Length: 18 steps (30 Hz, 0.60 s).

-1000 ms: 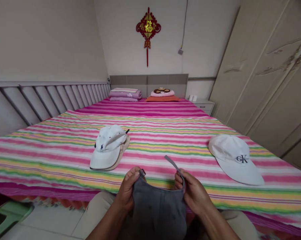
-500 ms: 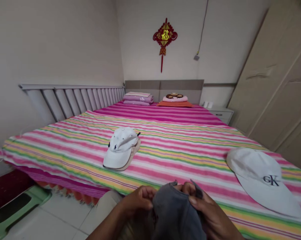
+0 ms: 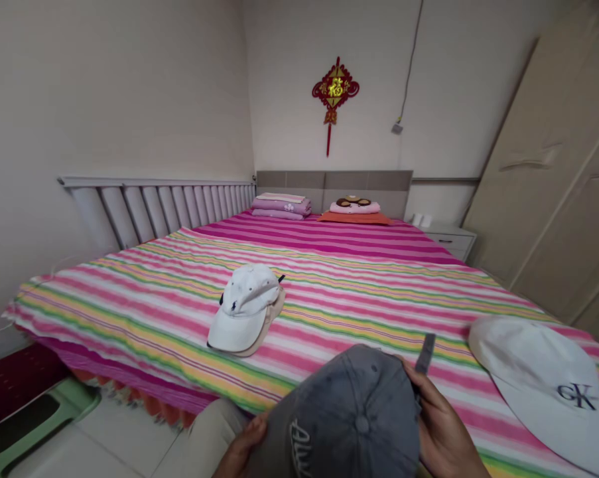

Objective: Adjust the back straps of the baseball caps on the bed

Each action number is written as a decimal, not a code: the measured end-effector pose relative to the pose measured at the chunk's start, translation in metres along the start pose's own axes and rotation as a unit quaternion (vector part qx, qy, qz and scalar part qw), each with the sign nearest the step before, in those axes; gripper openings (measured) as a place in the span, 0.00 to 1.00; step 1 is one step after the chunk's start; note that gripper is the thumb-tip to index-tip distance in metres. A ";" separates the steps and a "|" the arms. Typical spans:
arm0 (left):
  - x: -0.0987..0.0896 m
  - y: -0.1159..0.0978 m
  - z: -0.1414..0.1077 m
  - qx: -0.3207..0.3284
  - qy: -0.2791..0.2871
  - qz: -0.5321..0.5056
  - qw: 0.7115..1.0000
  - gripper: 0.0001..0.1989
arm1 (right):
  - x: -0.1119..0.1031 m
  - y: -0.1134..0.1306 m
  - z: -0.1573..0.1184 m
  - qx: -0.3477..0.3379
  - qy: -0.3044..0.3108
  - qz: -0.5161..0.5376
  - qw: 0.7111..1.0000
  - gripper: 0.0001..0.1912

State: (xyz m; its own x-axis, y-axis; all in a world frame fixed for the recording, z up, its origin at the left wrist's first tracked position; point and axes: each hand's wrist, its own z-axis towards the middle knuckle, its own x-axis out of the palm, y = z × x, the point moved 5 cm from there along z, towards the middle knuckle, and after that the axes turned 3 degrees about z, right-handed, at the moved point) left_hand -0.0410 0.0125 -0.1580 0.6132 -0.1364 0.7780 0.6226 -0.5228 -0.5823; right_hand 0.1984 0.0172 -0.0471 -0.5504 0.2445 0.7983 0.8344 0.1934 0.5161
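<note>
Through my camera I watch the gray cap, which is held up at the near side of the bed, with its crown turned to me. The left hand grasps it at the left side, although I see this hand only partly. The right hand is closed on the opposite edge, just beside the upright strap. On the bed, one white cap overlaps a beige cap; the lettered cap lies at right.
</note>
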 end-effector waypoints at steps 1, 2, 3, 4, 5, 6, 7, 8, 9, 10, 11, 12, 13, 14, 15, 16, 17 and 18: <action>-0.004 -0.006 0.000 -0.007 -0.029 -0.021 0.999 0.10 | -0.002 -0.002 0.007 0.004 -0.003 0.014 1.000 0.08; -0.006 -0.014 0.000 -0.012 -0.056 -0.037 0.998 0.09 | -0.002 -0.003 0.015 0.008 0.001 0.023 1.000 0.07; -0.006 -0.023 0.000 -0.011 -0.083 -0.047 0.995 0.08 | 0.000 -0.003 0.023 0.009 0.011 0.024 1.000 0.06; -0.005 -0.035 0.000 -0.006 -0.111 -0.052 0.992 0.07 | 0.007 -0.002 0.031 0.007 0.029 0.017 0.999 0.05; -0.002 -0.050 0.002 0.008 -0.136 -0.051 0.989 0.06 | 0.016 0.001 0.040 0.003 0.055 0.004 0.998 0.04; 0.002 -0.067 0.004 0.032 -0.163 -0.047 0.985 0.05 | 0.029 0.005 0.048 -0.005 0.085 -0.011 0.996 0.04; 0.009 -0.086 0.008 0.039 -0.179 -0.042 0.982 0.06 | 0.045 0.010 0.055 -0.014 0.119 -0.027 0.992 0.05; 0.017 -0.106 0.012 0.055 -0.184 -0.041 0.981 0.08 | 0.062 0.015 0.061 -0.020 0.153 -0.042 0.987 0.08; 0.025 -0.130 0.017 0.087 -0.190 -0.039 0.977 0.09 | 0.078 0.019 0.066 -0.028 0.186 -0.056 0.981 0.12; 0.033 -0.155 0.022 0.123 -0.191 -0.039 0.973 0.11 | 0.092 0.022 0.071 -0.033 0.212 -0.064 0.975 0.16; 0.040 -0.180 0.027 0.167 -0.189 -0.040 0.967 0.12 | 0.102 0.022 0.075 -0.031 0.227 -0.067 0.971 0.18; 0.045 -0.203 0.031 0.214 -0.188 -0.040 0.958 0.13 | 0.106 0.019 0.078 -0.026 0.228 -0.067 0.971 0.19; 0.048 -0.222 0.036 0.236 -0.188 -0.040 0.953 0.13 | 0.105 0.014 0.081 -0.016 0.219 -0.065 0.973 0.20; 0.048 -0.237 0.041 0.249 -0.189 -0.040 0.949 0.13 | 0.098 0.005 0.083 0.000 0.202 -0.063 0.977 0.21; 0.045 -0.249 0.045 0.257 -0.194 -0.039 0.946 0.13 | 0.086 -0.005 0.084 0.015 0.183 -0.064 0.981 0.22; 0.039 -0.256 0.048 0.257 -0.202 -0.037 0.944 0.13 | 0.071 -0.017 0.085 0.033 0.164 -0.064 0.984 0.23; 0.031 -0.259 0.050 0.249 -0.211 -0.033 0.945 0.14 | 0.053 -0.029 0.084 0.058 0.144 -0.068 0.986 0.22; 0.021 -0.259 0.052 0.238 -0.221 -0.027 0.945 0.15 | 0.034 -0.039 0.082 0.081 0.127 -0.067 0.986 0.22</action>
State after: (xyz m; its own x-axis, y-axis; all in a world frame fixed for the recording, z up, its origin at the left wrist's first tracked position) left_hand -0.1643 0.1888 -0.0028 0.6513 0.3008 0.6967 0.7430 -0.0660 -0.6661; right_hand 0.1446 0.0961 -0.0661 -0.6133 -0.0347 0.7891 0.7284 0.3615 0.5820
